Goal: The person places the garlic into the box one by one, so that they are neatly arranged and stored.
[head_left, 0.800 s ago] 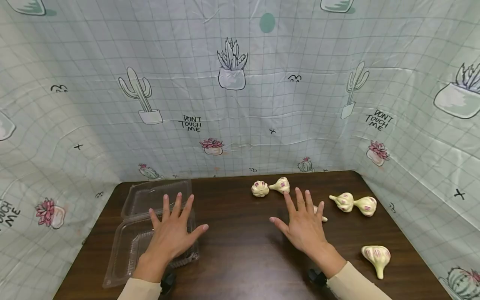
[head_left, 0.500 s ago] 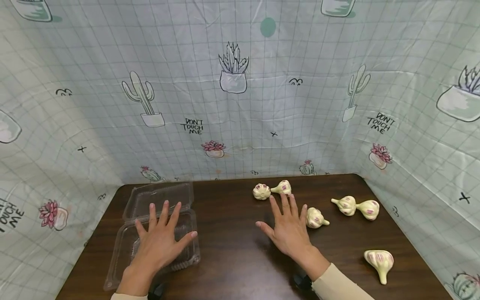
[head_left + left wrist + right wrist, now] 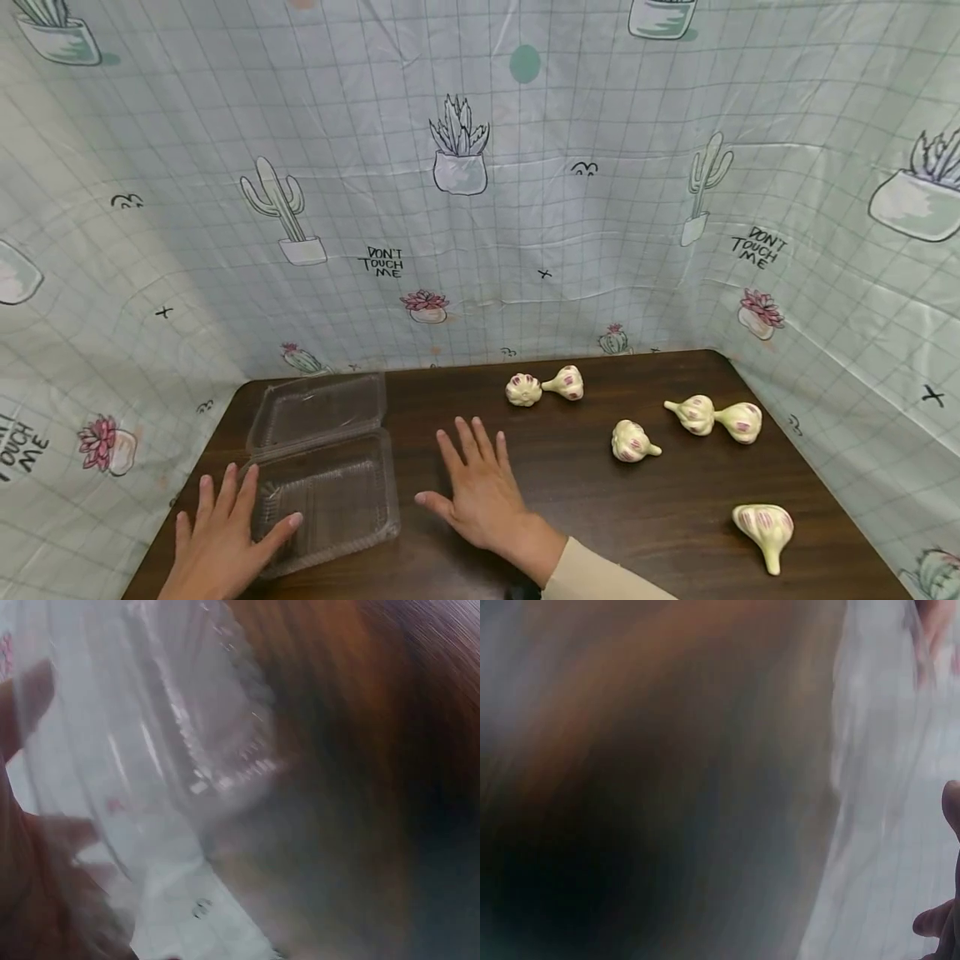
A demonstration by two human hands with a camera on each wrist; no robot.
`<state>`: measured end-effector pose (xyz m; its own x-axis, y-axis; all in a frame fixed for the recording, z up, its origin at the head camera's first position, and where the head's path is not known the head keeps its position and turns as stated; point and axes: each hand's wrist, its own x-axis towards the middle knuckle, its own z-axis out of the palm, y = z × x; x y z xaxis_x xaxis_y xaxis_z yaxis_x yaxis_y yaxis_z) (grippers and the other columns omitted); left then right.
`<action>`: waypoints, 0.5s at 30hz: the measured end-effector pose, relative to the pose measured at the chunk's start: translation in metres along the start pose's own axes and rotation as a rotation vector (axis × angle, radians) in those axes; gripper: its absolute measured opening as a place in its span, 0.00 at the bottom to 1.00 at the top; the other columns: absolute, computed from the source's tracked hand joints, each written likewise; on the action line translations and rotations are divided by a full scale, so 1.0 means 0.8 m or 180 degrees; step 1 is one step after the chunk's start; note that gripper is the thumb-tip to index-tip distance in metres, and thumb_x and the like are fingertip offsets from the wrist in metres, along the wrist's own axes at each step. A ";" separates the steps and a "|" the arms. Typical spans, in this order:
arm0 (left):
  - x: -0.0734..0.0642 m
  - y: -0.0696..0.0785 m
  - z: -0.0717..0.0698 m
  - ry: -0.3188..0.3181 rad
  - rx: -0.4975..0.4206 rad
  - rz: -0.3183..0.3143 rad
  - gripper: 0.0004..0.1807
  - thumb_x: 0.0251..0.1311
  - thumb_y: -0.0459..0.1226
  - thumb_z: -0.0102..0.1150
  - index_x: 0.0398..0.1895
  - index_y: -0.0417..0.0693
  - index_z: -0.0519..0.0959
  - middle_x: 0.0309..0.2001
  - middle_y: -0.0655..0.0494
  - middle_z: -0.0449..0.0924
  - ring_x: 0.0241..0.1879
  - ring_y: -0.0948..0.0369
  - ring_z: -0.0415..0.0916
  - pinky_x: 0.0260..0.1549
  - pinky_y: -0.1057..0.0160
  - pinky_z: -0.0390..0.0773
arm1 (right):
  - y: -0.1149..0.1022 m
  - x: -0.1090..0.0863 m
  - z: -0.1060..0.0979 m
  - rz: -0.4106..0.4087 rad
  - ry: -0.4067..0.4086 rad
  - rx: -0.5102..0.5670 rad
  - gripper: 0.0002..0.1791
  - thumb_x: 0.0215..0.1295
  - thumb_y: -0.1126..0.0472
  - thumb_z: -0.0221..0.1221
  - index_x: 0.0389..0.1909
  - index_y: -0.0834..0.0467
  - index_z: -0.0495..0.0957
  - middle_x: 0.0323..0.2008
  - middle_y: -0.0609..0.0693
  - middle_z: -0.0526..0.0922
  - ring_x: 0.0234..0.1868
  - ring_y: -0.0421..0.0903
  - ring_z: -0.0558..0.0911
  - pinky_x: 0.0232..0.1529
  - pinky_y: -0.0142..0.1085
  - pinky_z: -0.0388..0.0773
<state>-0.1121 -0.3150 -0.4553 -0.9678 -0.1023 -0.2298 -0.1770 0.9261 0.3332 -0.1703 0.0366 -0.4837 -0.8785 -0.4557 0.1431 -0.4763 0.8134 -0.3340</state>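
A clear plastic clamshell container point(image 3: 392, 487) lies opened out on the left of the table, its lid point(image 3: 318, 410) folded back toward the curtain. My left hand point(image 3: 219, 537), fingers spread, is over the near left edge of the container's base; whether it touches cannot be told. In the left wrist view the container point(image 3: 217, 712) looks blurred beside my fingers. My right hand point(image 3: 486, 493) has its fingers extended, palm down, to the right of the container and apart from it. Neither hand holds anything. The nearest garlic bulb point(image 3: 630, 442) is to the right of my right hand.
Two garlic bulbs point(image 3: 522, 390) sit close together at the table's back edge. Another pair point(image 3: 738, 422) is at the back right, and a single bulb point(image 3: 765, 529) lies at the near right. A patterned curtain point(image 3: 480, 217) surrounds the brown table point(image 3: 570, 542).
Both hands have moved left and nearer to me. My right hand has left the garlic bulbs behind it, and my left hand has uncovered most of the container.
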 end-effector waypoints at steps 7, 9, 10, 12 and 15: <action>0.006 -0.024 0.017 0.0002 -0.0016 0.0241 0.62 0.72 0.65 0.54 0.79 0.19 0.43 0.78 0.15 0.32 0.74 0.17 0.27 0.66 0.14 0.40 | -0.051 -0.004 0.023 -0.0535 -0.0291 -0.0040 0.48 0.76 0.25 0.42 0.84 0.52 0.57 0.84 0.59 0.52 0.84 0.61 0.52 0.77 0.67 0.58; 0.007 -0.024 0.022 -0.0023 -0.0056 0.0253 0.62 0.71 0.65 0.55 0.78 0.17 0.43 0.78 0.15 0.31 0.75 0.17 0.28 0.67 0.15 0.41 | -0.057 -0.006 0.028 -0.0627 -0.0350 -0.0016 0.48 0.76 0.25 0.40 0.84 0.53 0.57 0.84 0.59 0.53 0.84 0.61 0.52 0.77 0.67 0.58; 0.007 -0.023 0.024 -0.0039 -0.0075 0.0248 0.63 0.71 0.65 0.55 0.78 0.17 0.43 0.78 0.15 0.31 0.75 0.18 0.28 0.68 0.16 0.42 | -0.059 -0.007 0.030 -0.0643 -0.0366 -0.0002 0.48 0.76 0.24 0.39 0.84 0.53 0.58 0.84 0.59 0.53 0.84 0.61 0.52 0.77 0.67 0.58; 0.007 -0.020 0.027 -0.0044 -0.0111 0.0265 0.63 0.70 0.64 0.57 0.78 0.16 0.43 0.78 0.15 0.31 0.76 0.19 0.28 0.69 0.18 0.42 | -0.061 -0.008 0.031 -0.0585 -0.0408 0.0079 0.50 0.75 0.23 0.40 0.84 0.54 0.57 0.84 0.59 0.53 0.84 0.60 0.52 0.78 0.66 0.58; 0.007 -0.009 0.033 -0.0061 -0.0199 0.0324 0.64 0.69 0.64 0.59 0.79 0.17 0.43 0.79 0.17 0.31 0.77 0.20 0.29 0.70 0.19 0.42 | -0.057 -0.011 0.028 -0.0402 -0.0443 0.0234 0.51 0.74 0.23 0.43 0.84 0.55 0.58 0.84 0.59 0.54 0.85 0.58 0.53 0.80 0.64 0.55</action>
<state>-0.1113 -0.3126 -0.4829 -0.9779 -0.0013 -0.2093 -0.0894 0.9069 0.4118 -0.1401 -0.0049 -0.4907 -0.7962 -0.6021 0.0598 -0.5740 0.7204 -0.3894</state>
